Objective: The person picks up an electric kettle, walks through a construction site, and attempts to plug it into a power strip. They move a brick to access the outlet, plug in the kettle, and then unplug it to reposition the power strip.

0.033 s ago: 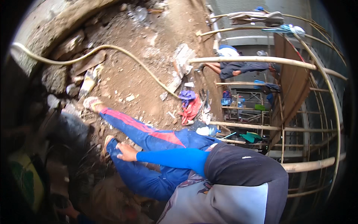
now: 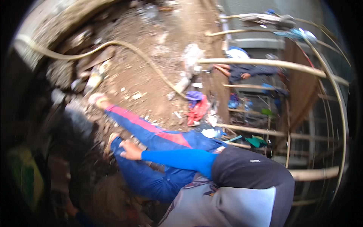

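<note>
The picture is blurred, and the scene lies sideways in it. My right hand (image 2: 131, 150), below a bright blue sleeve, rests against the knee of my blue trousers (image 2: 147, 183). Its fingers are partly apart, and I see nothing between them. Deep in shadow at the lower left is my left hand (image 2: 70, 209), with a bit of blue sleeve behind it. Dimness and blur hide its fingers and anything they might hold. My sandalled feet (image 2: 99, 101) stand on dirt among rubble.
A pale curved hose (image 2: 141, 53) crosses the brown dirt. Red and purple cloths (image 2: 198, 108) lie beside a bamboo frame (image 2: 261, 64). Another person (image 2: 251, 72) in dark clothes sits behind its poles. Broken stones (image 2: 60, 75) line a concrete edge (image 2: 64, 22).
The whole view has shifted slightly, so things sit a little farther right, and blur has grown. My right hand stays at the knee.
</note>
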The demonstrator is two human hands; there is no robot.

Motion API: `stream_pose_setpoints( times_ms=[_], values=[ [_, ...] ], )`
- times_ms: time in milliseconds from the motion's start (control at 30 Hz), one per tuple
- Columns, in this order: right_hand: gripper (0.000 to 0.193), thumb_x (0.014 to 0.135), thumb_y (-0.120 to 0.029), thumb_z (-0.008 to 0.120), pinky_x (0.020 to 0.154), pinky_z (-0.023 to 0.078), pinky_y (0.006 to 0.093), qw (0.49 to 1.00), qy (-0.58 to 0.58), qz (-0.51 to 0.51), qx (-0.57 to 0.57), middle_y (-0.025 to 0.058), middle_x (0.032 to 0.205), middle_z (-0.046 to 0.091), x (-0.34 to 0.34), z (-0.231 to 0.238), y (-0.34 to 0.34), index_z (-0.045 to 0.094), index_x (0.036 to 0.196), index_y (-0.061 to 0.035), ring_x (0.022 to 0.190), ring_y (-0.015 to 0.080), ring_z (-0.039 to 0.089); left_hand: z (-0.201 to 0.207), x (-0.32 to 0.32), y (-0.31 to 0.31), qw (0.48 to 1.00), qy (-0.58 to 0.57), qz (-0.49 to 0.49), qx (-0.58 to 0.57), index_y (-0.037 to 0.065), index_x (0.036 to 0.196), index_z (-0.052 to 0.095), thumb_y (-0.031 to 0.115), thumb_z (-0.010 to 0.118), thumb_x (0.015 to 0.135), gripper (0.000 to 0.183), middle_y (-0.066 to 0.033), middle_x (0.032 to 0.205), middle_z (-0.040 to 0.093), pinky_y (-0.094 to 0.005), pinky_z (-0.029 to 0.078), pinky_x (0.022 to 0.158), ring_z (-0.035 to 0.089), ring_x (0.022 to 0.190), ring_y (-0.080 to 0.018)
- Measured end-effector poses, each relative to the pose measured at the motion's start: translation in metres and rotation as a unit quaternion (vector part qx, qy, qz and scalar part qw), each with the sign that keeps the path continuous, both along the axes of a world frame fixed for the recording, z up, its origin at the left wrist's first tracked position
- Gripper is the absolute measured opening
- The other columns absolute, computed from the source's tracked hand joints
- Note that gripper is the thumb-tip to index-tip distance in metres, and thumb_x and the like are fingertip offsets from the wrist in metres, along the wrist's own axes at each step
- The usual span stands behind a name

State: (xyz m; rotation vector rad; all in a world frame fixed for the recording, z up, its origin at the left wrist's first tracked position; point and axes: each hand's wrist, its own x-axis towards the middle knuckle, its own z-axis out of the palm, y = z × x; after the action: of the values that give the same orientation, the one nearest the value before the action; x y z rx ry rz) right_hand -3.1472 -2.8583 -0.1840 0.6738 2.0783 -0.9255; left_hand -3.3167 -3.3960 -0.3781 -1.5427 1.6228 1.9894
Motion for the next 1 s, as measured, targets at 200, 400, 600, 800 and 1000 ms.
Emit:
stream_pose_setpoints(
  times_ms=[200, 400, 600, 800, 1000],
  values=[
    [0.033, 0.087, -0.012, 0.076, 0.083, 0.056, 0.0371, 0.988, 0.147, 0.037, -0.023, 0.0142, 0.1, 0.067, -0.028, -0.003, 0.023, 0.064, 0.116, -0.0003, 0.092, 0.0262, 0.069, 0.067, 0.05, -0.032, 0.936, 0.018, -0.149, -0.319, 0.007, 0.145, 0.045, 0.03, 0.074, 0.092, 0.065, -0.021, 0.145, 0.044, -0.0513, 0.052, 0.104, 0.045, 0.131, -0.0393],
    [0.044, 0.087, -0.014, 0.077, 0.083, 0.054, 0.0342, 1.0, 0.004, -0.01, -0.027, 0.0155, 0.111, 0.066, -0.035, -0.004, 0.039, 0.061, 0.125, -0.0002, 0.092, 0.0204, 0.066, 0.072, 0.031, -0.01, 0.948, -0.008, 0.316, -0.043, 0.009, 0.144, 0.043, 0.028, 0.07, 0.094, 0.059, -0.0173, 0.146, 0.037, -0.051, 0.059, 0.099, 0.041, 0.13, -0.0368],
    [0.044, 0.087, -0.015, 0.078, 0.083, 0.054, 0.0331, 0.997, 0.033, 0.053, -0.034, 0.0123, 0.108, 0.069, -0.035, -0.007, 0.044, 0.061, 0.125, 0.0006, 0.093, 0.0188, 0.066, 0.039, 0.061, -0.027, 0.979, 0.101, 0.013, -0.177, 0.009, 0.141, 0.046, 0.027, 0.062, 0.099, 0.048, -0.0143, 0.141, 0.038, -0.0497, 0.061, 0.097, 0.045, 0.124, -0.0363],
    [0.045, 0.088, -0.018, 0.078, 0.086, 0.055, 0.0368, 0.994, 0.016, 0.108, -0.013, 0.0167, 0.111, 0.068, -0.05, 0.0, 0.037, 0.061, 0.125, 0.0003, 0.096, 0.0254, 0.069, 0.054, 0.054, -0.019, 0.983, 0.013, 0.172, -0.066, 0.011, 0.145, 0.045, 0.022, 0.053, 0.104, 0.044, -0.012, 0.144, 0.041, -0.0463, 0.061, 0.096, 0.054, 0.12, -0.0335],
    [0.046, 0.083, -0.02, 0.077, 0.093, 0.053, 0.0446, 0.95, 0.119, 0.288, 0.012, 0.0212, 0.113, 0.064, -0.055, 0.011, 0.057, 0.062, 0.122, -0.0014, 0.104, 0.0372, 0.064, 0.074, 0.081, 0.002, 0.945, 0.112, -0.227, -0.205, 0.017, 0.159, 0.028, 0.006, 0.053, 0.1, 0.066, -0.0138, 0.141, 0.051, -0.0428, 0.05, 0.106, 0.058, 0.122, -0.0294]
  ],
)
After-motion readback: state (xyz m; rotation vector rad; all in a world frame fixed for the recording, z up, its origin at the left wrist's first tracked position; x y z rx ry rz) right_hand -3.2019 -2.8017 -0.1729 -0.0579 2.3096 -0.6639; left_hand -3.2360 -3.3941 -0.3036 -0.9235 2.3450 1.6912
